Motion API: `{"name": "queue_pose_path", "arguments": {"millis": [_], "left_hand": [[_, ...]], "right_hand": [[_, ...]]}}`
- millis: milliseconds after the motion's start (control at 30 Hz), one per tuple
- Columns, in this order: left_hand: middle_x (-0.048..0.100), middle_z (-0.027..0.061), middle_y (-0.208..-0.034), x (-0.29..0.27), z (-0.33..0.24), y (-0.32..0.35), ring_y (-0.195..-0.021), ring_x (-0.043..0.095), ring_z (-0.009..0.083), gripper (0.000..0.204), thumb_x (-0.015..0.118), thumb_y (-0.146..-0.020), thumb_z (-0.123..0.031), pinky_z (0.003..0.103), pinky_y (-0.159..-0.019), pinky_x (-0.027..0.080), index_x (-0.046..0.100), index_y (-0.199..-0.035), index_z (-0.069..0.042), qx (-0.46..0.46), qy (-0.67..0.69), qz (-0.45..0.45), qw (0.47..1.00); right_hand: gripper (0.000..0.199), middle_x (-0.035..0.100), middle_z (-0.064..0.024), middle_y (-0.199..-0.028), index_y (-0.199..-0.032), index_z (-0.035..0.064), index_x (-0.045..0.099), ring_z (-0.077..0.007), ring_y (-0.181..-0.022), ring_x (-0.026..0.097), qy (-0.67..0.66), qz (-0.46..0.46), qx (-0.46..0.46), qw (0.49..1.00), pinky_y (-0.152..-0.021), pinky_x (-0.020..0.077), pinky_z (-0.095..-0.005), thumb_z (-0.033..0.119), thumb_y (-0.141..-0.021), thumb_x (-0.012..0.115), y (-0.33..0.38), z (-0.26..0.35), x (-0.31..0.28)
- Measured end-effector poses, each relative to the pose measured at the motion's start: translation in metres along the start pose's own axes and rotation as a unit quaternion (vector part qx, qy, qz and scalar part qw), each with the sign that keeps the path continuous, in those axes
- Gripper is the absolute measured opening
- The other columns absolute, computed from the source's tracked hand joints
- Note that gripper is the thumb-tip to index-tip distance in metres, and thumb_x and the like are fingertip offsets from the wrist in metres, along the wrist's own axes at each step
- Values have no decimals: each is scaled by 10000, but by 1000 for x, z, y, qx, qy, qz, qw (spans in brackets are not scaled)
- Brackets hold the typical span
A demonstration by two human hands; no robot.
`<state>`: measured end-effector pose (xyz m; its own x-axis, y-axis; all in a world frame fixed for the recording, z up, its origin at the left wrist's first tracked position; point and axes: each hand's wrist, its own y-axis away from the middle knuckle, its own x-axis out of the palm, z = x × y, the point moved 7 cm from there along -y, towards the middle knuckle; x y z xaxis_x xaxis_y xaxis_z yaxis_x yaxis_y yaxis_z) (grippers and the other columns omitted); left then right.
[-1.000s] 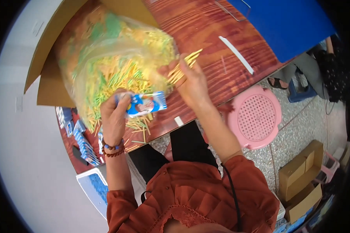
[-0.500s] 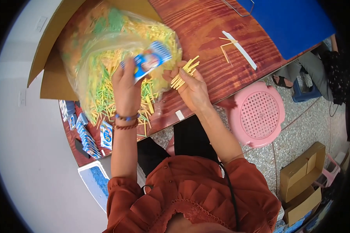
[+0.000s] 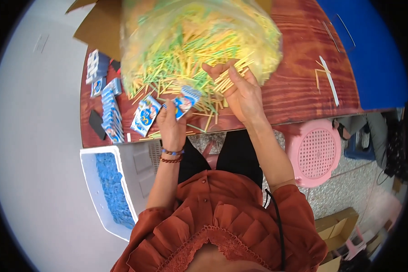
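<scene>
My left hand (image 3: 172,127) pinches a small blue-and-white packet (image 3: 186,100) near the table's front edge. Just left of it, another blue-and-white packet (image 3: 145,115) lies flat on the table. In my right hand (image 3: 245,100) is a bunch of short, thin yellow sticks (image 3: 232,77), gripped between thumb and fingers. Behind both hands, a large clear plastic bag (image 3: 204,27) spills a heap of yellow, green and orange sticks (image 3: 186,59) toward me.
Overlapping packets (image 3: 111,113) form a row at the left, beside a black flat object (image 3: 96,124). A white bin (image 3: 88,170) with blue contents stands below. A cardboard box (image 3: 99,27) is behind; a pink stool (image 3: 317,154) and a white strip (image 3: 329,81) are to the right.
My left hand has brought the packet down and nearer to me, beside the loose packet. The right hand still holds its sticks. The whole view has shifted, showing more of the left side.
</scene>
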<state>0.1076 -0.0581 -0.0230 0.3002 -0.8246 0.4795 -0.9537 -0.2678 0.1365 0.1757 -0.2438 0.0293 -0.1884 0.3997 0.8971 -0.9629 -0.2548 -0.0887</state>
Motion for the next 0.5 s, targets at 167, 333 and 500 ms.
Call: {"name": "queue_pose_path", "arguments": {"millis": [167, 333, 500], "left_hand": [[684, 60, -908, -4, -19, 5, -773, 654, 136, 288, 485, -1012, -250, 304, -699, 555, 640, -997, -8, 39, 43, -6, 998], [679, 50, -884, -17, -20, 9, -758, 658, 120, 253, 501, -1004, -232, 308, -708, 565, 623, -918, -27, 34, 91, -45, 994], [663, 17, -914, -28, -25, 9, -807, 626, 73, 205, 512, -1001, -197, 267, -741, 541, 617, -925, -39, 43, 119, -44, 991]], "right_hand": [[162, 637, -187, -1055, -1103, 74, 496, -398, -1220, 510, 37, 56, -113, 991, -1088, 328, -489, 200, -1014, 448, -7, -21, 55], [147, 627, -218, -1094, -1106, 94, 459, -385, -1245, 493, 126, 67, -158, 977, -1087, 308, -486, 208, -1027, 411, -3, -55, 78], [127, 647, -214, -1096, -1087, 116, 437, -380, -1263, 481, 243, 88, -182, 949, -1144, 176, -497, 218, -1030, 385, -1, -71, 74]]}}
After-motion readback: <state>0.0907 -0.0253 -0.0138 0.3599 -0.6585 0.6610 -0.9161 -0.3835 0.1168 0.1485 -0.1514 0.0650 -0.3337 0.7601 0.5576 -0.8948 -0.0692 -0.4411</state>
